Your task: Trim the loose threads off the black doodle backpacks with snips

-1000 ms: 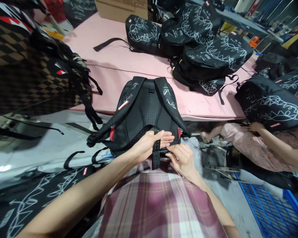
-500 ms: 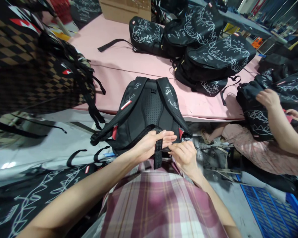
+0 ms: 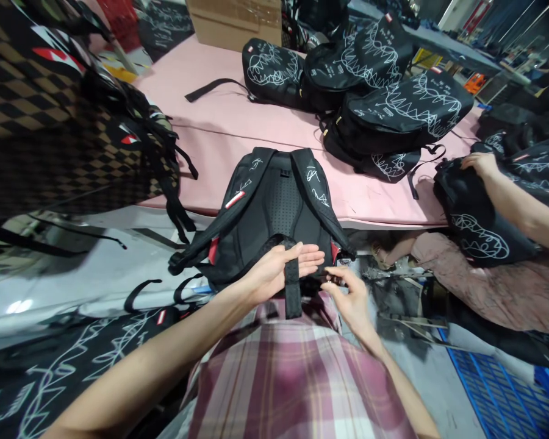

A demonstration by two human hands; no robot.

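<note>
the left hand (image 3: 274,271) is palm up with fingers straight and spread flat, a black strap (image 3: 293,296) lying across the palm and hanging below it; whether the thumb presses on the strap cannot be told. the right hand (image 3: 351,297) is just beside it, fingers bent, thumb and fingertips close to each other at the lower right edge of the black backpack (image 3: 281,204); whether they grip anything cannot be told. the backpack lies over the front edge of the pink table (image 3: 229,128), its back panel and shoulder straps uppermost, its lower end toward the wearer's plaid cloth (image 3: 297,378). the left hand and forearm cover part of that lower end. to the left, checkered bags (image 3: 18,152) crowd the table, their dark straps hanging near the backpack's left side. beyond it, black bags with white line patterns (image 3: 407,110) are heaped toward the right of the table, a loose strap from one stretching left over the pink surface; a cardboard box (image 3: 238,24) stands behind them. at right, a co-worker's hand (image 3: 482,163) rests on another black bag (image 3: 471,204). a patterned bag (image 3: 86,366) sits below at lower left, partly behind the left forearm; a blue crate (image 3: 489,390) is on the floor at lower right.
</note>
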